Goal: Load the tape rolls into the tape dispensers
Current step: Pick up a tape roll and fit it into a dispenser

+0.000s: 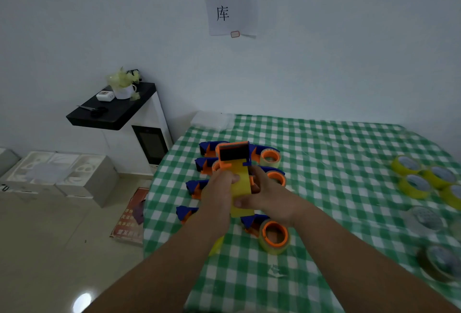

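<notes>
Both hands, left [219, 188] and right [264, 195], grip the yellow tape roll [240, 188] seated in the orange plastic dispenser [233, 154]; next, thread tape to the cutter.

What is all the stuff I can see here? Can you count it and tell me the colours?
held dispenser: 1, orange and blue, lifted over the table, yellow tape pulled down from it
dispensers on table: several, blue and orange, in a cluster under the hands; some hidden
yellow rolls: about 4, table's right edge
other rolls: 2 or so, clear and brownish, near right
tablecloth: 1, green and white check
shelf: 1, black, left wall, with scissors, a white mug and a small white box
sign: 1, white paper, wall
foam boxes: a few, white, floor at left
left hand: grips the tape
right hand: grips the tape
</notes>
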